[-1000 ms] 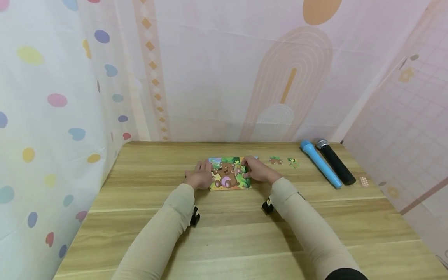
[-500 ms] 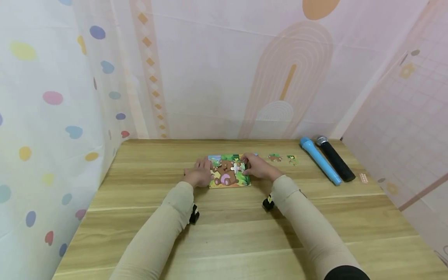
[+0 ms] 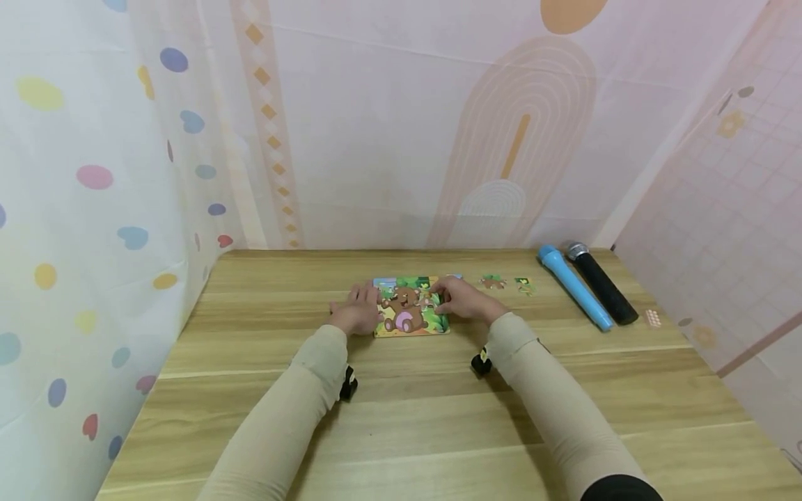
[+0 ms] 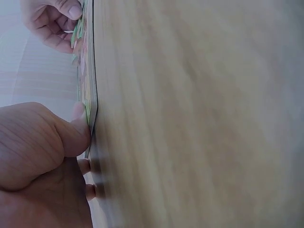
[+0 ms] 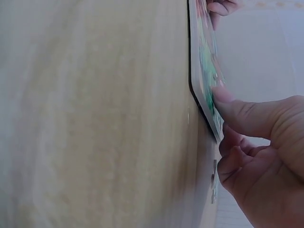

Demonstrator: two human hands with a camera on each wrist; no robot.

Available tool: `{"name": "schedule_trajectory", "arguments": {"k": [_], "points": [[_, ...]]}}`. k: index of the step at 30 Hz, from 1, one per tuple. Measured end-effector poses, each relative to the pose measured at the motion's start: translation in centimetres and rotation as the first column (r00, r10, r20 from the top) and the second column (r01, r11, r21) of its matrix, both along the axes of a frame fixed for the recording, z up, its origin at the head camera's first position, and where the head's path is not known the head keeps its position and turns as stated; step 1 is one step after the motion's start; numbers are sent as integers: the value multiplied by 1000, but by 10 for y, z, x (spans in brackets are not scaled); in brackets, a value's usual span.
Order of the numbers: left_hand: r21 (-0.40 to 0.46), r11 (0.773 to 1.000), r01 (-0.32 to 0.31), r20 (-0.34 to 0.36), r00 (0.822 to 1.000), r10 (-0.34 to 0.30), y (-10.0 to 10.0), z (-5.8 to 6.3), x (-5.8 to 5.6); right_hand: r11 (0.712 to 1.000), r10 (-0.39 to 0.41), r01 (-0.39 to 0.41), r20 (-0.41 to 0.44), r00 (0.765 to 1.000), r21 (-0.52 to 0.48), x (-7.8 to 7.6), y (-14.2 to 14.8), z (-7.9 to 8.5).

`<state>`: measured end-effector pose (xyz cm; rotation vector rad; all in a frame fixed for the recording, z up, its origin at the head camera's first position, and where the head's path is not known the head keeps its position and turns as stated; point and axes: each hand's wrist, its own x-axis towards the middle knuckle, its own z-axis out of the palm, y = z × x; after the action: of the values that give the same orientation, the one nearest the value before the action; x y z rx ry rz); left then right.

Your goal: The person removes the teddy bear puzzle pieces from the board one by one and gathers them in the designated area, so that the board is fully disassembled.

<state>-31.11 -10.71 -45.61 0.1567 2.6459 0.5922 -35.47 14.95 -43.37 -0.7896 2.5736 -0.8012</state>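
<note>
A colourful bear jigsaw puzzle [image 3: 406, 321] lies flat on the wooden table, in a thin tray. My left hand [image 3: 358, 311] rests at its left edge with fingers extended, and in the left wrist view the left thumb [image 4: 76, 135] touches the puzzle's border. Over the right part of the puzzle, my right hand [image 3: 465, 299] pinches a puzzle piece [image 3: 429, 300] with thumb and fingers. In the right wrist view the right thumb [image 5: 242, 114] lies close over the green corner while the other fingers curl beside the edge. The hand hides most of the piece.
Two loose puzzle pieces, a brown-and-green one [image 3: 493, 282] and a green one [image 3: 524, 286], lie right of the puzzle. Beyond them are a blue microphone [image 3: 575, 289] and a black microphone [image 3: 603, 287]. A small dotted patch [image 3: 653, 319] sits near the right table edge.
Half a second ago a white patch showed beside the right fingertips; now the printed piece covers that spot. The right hand shifted only slightly, and the left hand stayed in place.
</note>
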Motion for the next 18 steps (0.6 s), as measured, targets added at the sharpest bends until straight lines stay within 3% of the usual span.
{"name": "schedule_trajectory", "arguments": {"k": [11,18], "points": [[6,1000,0,-2,1000,0,-1,3,1,1000,-3,3,2,1000,27,2,1,2],[-6,1000,3,8,1000,-3,0,2,1,1000,10,-9,-38,999,26,3,0,4]]}}
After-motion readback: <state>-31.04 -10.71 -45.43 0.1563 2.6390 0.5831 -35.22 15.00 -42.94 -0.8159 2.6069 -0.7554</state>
